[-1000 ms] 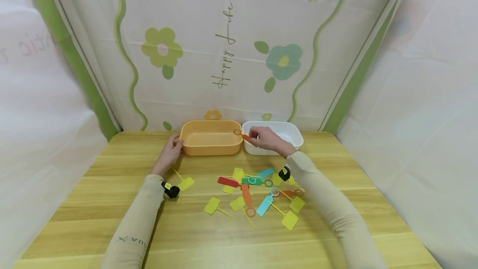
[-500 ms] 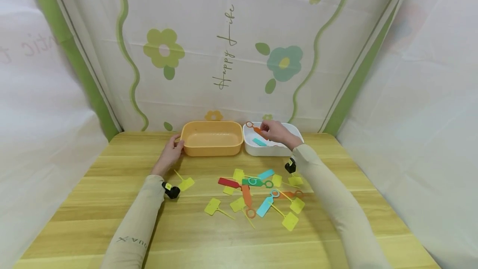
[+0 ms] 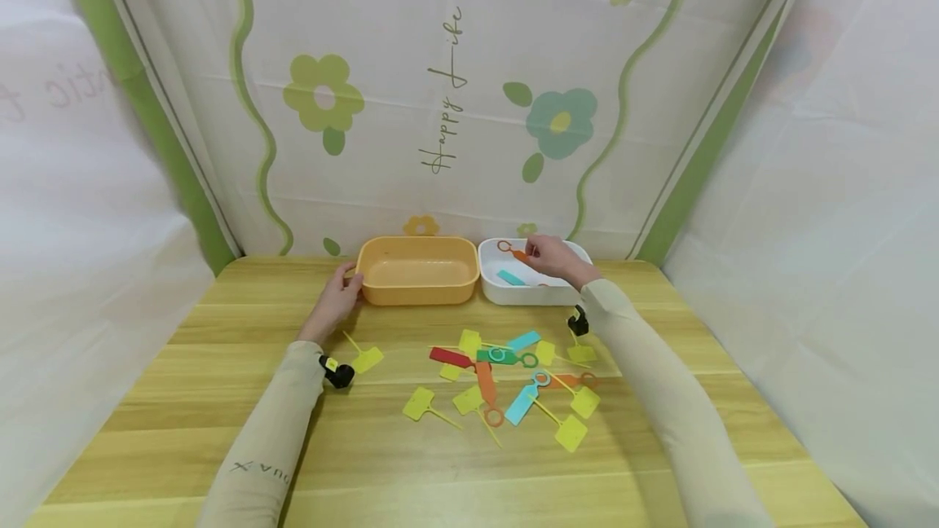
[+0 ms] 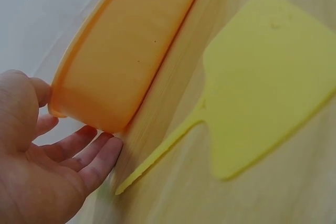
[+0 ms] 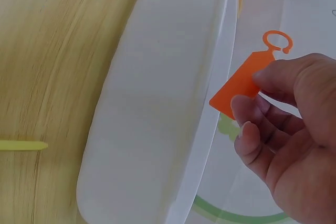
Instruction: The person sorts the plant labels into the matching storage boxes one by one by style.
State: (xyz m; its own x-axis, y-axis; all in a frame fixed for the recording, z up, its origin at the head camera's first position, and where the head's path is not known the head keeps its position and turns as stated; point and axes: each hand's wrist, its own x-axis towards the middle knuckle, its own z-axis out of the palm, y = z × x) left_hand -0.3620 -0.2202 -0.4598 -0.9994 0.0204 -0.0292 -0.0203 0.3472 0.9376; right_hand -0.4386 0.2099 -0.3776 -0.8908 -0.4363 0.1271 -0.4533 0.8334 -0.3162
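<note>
My left hand (image 3: 334, 302) holds the left end of the orange basin (image 3: 418, 296), its thumb at the rim and its fingers against the end wall (image 4: 100, 114). Over the white basin (image 3: 502, 296), my right hand (image 3: 555, 257) pinches an orange plastic tag (image 5: 244, 85) between thumb and fingertips. The ring of this tag points left in the head view. A blue tag (image 3: 510, 278) lies inside the white basin, partly behind its front wall. Closest to my left hand on the table is a yellow tag (image 4: 268, 77) with a thin stem.
In mid-table lies a loose pile of tags: a red tag (image 3: 449, 357), a green tag (image 3: 499, 357), blue ones (image 3: 521, 404), orange ones (image 3: 486, 384) and several yellow ones (image 3: 419, 403). Both basins stand side by side before the printed curtain (image 3: 396, 145).
My right hand has carried the orange tag rightward, from the join between the basins to over the white one. The left hand has stayed on the orange basin.
</note>
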